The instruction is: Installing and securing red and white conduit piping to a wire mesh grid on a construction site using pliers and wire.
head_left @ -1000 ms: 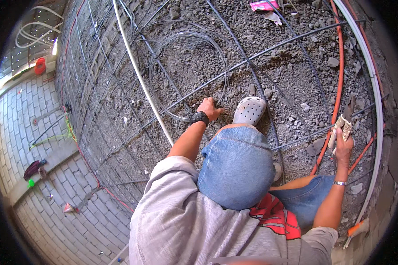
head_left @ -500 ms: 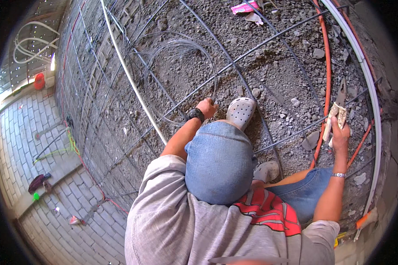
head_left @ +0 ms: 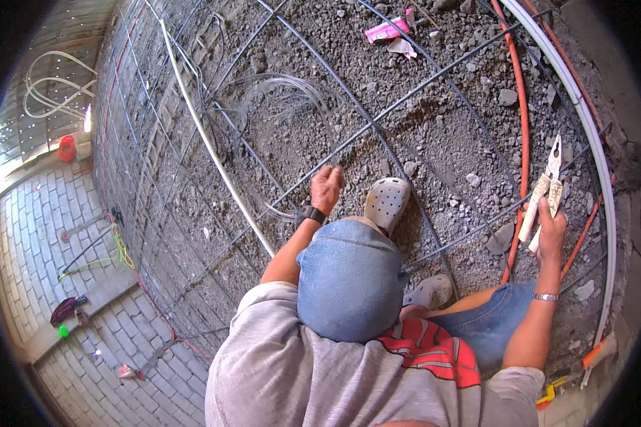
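Ground is grey gravel (head_left: 449,121) w/ a steel rebar grid (head_left: 377,121) over it, in strong daylight. At left a grey brick paving (head_left: 28,235), w/ white coiled hose (head_left: 50,85) far left. Orange pipe (head_left: 523,128) and white pipe (head_left: 584,114) curve at right.

Around the grey clog (head_left: 387,203), open gravel (head_left: 441,142) lies between crossing steel bars (head_left: 377,117); an orange pipe (head_left: 523,142) blocks its right.

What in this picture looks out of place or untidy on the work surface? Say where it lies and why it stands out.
A pink wrapper and a crumpled scrap lie as litter on the gravel at the top, among the steel bars. A tangle of thin wire loops loosely beyond the left hand. The right hand holds pincers.
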The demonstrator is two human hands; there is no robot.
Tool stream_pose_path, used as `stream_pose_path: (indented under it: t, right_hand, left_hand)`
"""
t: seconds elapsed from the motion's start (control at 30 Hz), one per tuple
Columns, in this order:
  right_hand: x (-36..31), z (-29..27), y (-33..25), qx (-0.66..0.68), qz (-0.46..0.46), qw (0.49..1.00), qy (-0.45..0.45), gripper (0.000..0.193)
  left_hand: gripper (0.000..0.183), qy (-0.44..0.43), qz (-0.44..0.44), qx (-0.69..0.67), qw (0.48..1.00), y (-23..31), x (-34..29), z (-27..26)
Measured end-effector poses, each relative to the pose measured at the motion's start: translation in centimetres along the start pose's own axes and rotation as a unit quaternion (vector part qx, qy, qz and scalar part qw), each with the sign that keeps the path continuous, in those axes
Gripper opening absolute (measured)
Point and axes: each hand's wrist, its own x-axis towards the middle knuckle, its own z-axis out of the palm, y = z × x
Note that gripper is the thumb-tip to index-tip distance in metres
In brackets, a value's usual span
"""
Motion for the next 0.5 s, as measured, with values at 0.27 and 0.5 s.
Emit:
stream_pose_path:
  t: [0.27,0.5]
  right_hand:
    - [0.8,2.3,-1.6,-0.017,-0.017,1.0,-0.004,0.034]
    - [-0.7,4.3,-1.7,-0.116,-0.044,0.99,-0.074,0.041]
  left_hand:
    - [0.015,0.077,0.076,-0.119,0.987,0.9,-2.8,-2.7]
    - [0.023,-0.153,-0.148,0.018,0.977,-7.3,-3.7,-1.2]
